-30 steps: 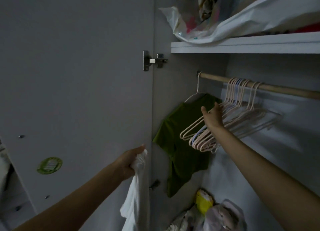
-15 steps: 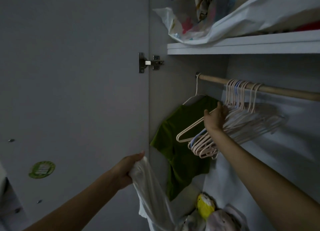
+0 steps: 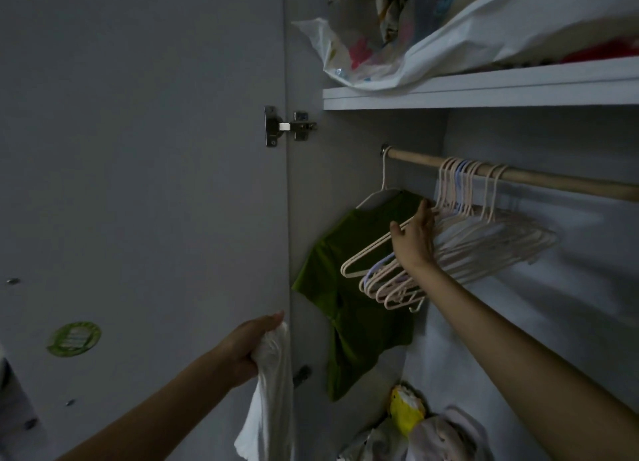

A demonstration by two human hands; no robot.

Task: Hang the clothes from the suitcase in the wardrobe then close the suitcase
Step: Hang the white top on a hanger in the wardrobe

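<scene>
My left hand (image 3: 250, 343) grips a white garment (image 3: 271, 402) that hangs down in front of the wardrobe's left edge. My right hand (image 3: 415, 239) is raised inside the wardrobe and holds the leftmost pink hanger (image 3: 366, 256) of a bunch of several empty pink hangers (image 3: 484, 239) on the wooden rail (image 3: 539, 179). That hanger is pulled a little apart from the bunch. A green shirt (image 3: 352, 298) hangs on a white hanger at the rail's left end. The suitcase is out of view.
The open wardrobe door (image 3: 138, 184) fills the left, with a hinge (image 3: 288, 126) and a green sticker (image 3: 73, 339). A shelf (image 3: 484, 87) above the rail carries a white plastic bag (image 3: 449, 35). Bundled bags (image 3: 415, 422) lie on the wardrobe floor.
My right hand has slid up the hanger toward the rail and drawn the leftmost one away from the bunch. The white garment swung in my left hand and hangs straight again.
</scene>
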